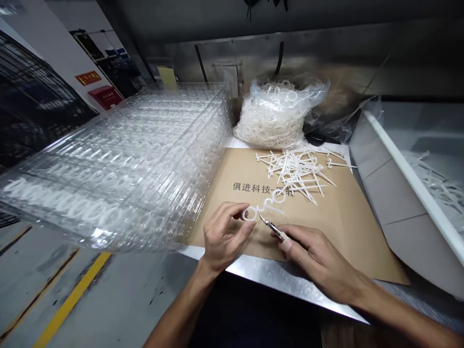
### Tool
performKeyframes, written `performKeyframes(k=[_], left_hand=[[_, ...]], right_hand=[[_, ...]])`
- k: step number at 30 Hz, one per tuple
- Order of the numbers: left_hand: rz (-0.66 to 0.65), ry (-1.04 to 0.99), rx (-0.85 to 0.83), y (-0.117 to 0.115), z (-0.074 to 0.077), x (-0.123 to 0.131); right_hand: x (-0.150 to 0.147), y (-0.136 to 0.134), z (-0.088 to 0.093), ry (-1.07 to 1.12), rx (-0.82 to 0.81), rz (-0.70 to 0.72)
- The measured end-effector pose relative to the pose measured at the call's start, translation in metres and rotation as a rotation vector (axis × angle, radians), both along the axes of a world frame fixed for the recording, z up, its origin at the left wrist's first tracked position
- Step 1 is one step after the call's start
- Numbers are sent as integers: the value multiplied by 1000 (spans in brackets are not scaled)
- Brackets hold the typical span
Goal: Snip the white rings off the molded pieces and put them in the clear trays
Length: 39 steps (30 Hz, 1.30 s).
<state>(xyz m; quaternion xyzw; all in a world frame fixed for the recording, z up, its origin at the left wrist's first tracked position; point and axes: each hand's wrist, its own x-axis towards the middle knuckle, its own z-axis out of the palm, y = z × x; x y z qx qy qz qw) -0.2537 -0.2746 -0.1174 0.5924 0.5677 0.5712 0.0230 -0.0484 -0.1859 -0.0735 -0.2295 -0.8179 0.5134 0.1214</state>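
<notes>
Between the thumb and fingers of my left hand point(226, 234) is a ring at one end of a white plastic molded part point(268, 204). A second ring sits at its far end, joined by a thin curvy runner. My right hand point(315, 246) grips a slim craft knife point(271, 226), its metal tip pointing up and left, close to the held ring. Whether the tip touches the part I cannot tell. Something pale covers the tip of my right thumb. Beyond both hands, a loose pile of white plastic sprues point(297, 169) lies on the brown cardboard sheet point(348, 222).
On the left stands a large stack of clear plastic trays point(119, 159) filled with white parts. An open plastic bag point(271, 116) of white rings sits at the back. To the right is a deep white bin point(391, 188) with white sprues point(435, 183) in it. The metal table edge point(290, 285) runs in front.
</notes>
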Motion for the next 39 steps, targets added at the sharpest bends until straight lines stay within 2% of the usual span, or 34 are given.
performKeyframes(k=[5, 12, 39], left_hand=[[-26, -12, 39, -2, -3, 1], [2, 24, 63, -2, -1, 3], [-21, 106, 36, -3, 1, 4]], right_hand=[[1, -1, 1, -13, -13, -6], [0, -1, 2, -17, -2, -11], [0, -2, -3, -9, 52, -38]])
